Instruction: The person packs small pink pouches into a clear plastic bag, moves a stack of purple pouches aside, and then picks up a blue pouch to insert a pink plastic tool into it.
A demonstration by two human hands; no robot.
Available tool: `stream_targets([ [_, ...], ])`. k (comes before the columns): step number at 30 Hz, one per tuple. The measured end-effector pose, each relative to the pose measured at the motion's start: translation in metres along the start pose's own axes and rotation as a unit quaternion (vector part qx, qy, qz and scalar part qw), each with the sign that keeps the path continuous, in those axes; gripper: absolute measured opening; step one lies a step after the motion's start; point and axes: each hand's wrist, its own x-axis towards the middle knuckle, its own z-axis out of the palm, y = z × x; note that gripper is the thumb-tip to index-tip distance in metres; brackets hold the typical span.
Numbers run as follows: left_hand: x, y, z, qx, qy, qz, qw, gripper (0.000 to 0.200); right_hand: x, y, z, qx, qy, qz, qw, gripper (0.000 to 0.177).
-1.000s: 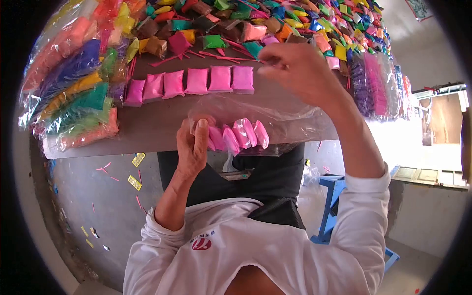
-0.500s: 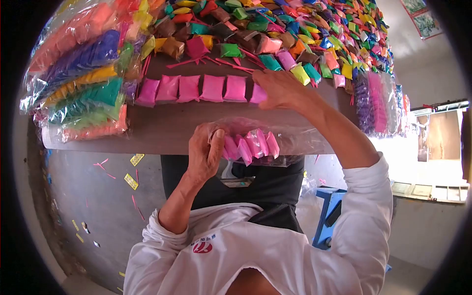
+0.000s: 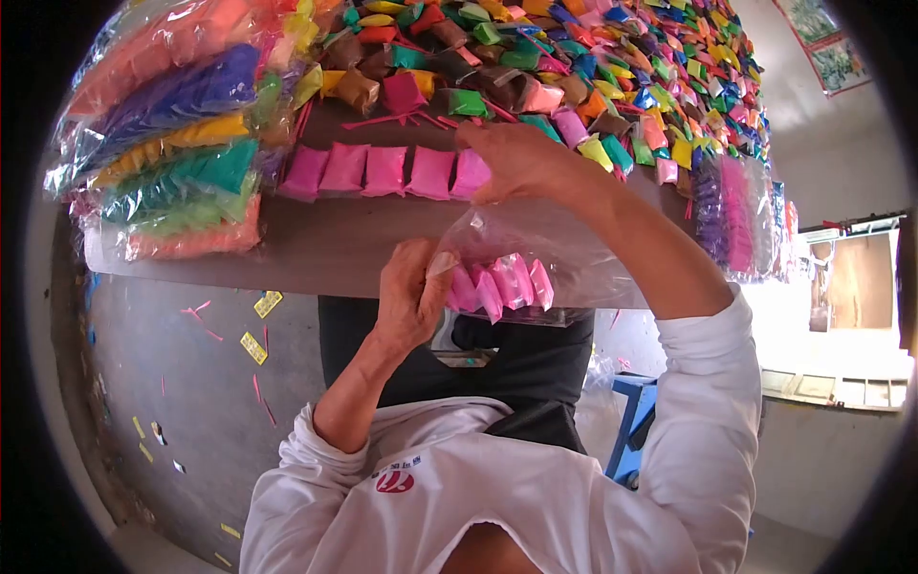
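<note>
While the pink, pillow-shaped plastic packet [image 3: 469, 174] sits at the right end of a row of similar packets [image 3: 385, 172] on the brown worktop [image 3: 335, 239], I see the right hand [image 3: 521, 167] half curled at its edge; whether it grips, I cannot tell. I'd pinch both sides evenly. Nearer the body, the left hand [image 3: 413, 292] clasps a clear, crinkled plastic bag [image 3: 574, 251] containing leaning pink packets [image 3: 513, 280]; I'd steady its film.

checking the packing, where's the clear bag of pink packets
In the head view, the clear bag is right of centre at the near edge of the table, its left end held by the left hand, below the row of pink packets.
</note>
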Motion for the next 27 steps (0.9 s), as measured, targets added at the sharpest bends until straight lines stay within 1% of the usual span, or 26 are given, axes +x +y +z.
stream_targets([
  [1,0.000,0.002,-0.001,-0.002,-0.006,-0.016,1.000,0.024,-0.001,-0.006,-0.001,-0.022,-0.003,0.007,1.000,0.068],
  [4,-0.001,-0.003,0.002,-0.004,0.008,0.005,1.000,0.024,-0.001,-0.011,0.000,-0.050,-0.014,0.018,0.999,0.067],
  [8,-0.002,-0.004,-0.001,-0.003,-0.010,-0.018,1.000,0.025,-0.004,0.003,0.001,-0.078,0.000,0.026,0.997,0.065],
  [10,-0.003,-0.004,-0.001,-0.004,-0.016,-0.040,0.999,0.024,-0.018,0.008,-0.020,-0.042,0.115,0.056,0.991,0.066],
  [11,-0.005,-0.005,0.000,-0.015,-0.005,-0.042,0.999,0.024,-0.030,0.010,-0.034,-0.023,0.170,0.073,0.982,0.066],
  [12,-0.006,-0.008,0.001,-0.029,0.005,-0.045,0.999,0.024,-0.047,0.012,-0.048,0.078,0.194,0.047,0.977,0.063],
  [13,-0.007,-0.009,0.004,-0.044,0.014,-0.047,0.998,0.023,-0.065,0.014,-0.065,0.176,0.218,0.023,0.960,0.061],
  [15,-0.008,-0.012,0.005,-0.064,0.016,-0.052,0.996,0.022,-0.128,-0.025,-0.103,0.320,0.194,0.055,0.926,0.051],
  [16,-0.008,-0.011,0.006,-0.073,0.018,-0.054,0.996,0.022,-0.150,-0.027,-0.095,0.380,0.212,-0.003,0.900,0.049],
  [17,-0.006,-0.008,0.007,-0.081,0.023,-0.037,0.996,0.025,-0.169,-0.028,-0.085,0.436,0.229,-0.062,0.868,0.047],
  [19,-0.006,-0.009,0.008,-0.083,0.023,-0.043,0.995,0.027,-0.211,-0.036,-0.057,0.494,0.177,0.014,0.851,0.053],
  [20,-0.006,-0.010,0.008,-0.083,0.024,-0.046,0.995,0.028,-0.222,-0.041,-0.044,0.484,0.156,0.026,0.861,0.055],
  [21,-0.006,-0.010,0.007,-0.059,0.019,-0.022,0.998,0.030,-0.232,-0.047,-0.031,0.473,0.135,0.036,0.870,0.057],
  [22,-0.005,-0.010,0.006,-0.051,0.010,-0.032,0.998,0.031,-0.238,-0.051,-0.019,0.500,0.101,0.107,0.854,0.054],
  [24,-0.005,-0.010,0.004,-0.033,-0.010,-0.051,0.998,0.034,-0.236,-0.050,0.014,0.550,0.119,0.158,0.811,0.047],
  [27,-0.001,-0.003,0.006,-0.012,-0.003,-0.017,1.000,0.038,-0.223,-0.053,0.031,0.538,0.134,0.227,0.800,0.042],
])
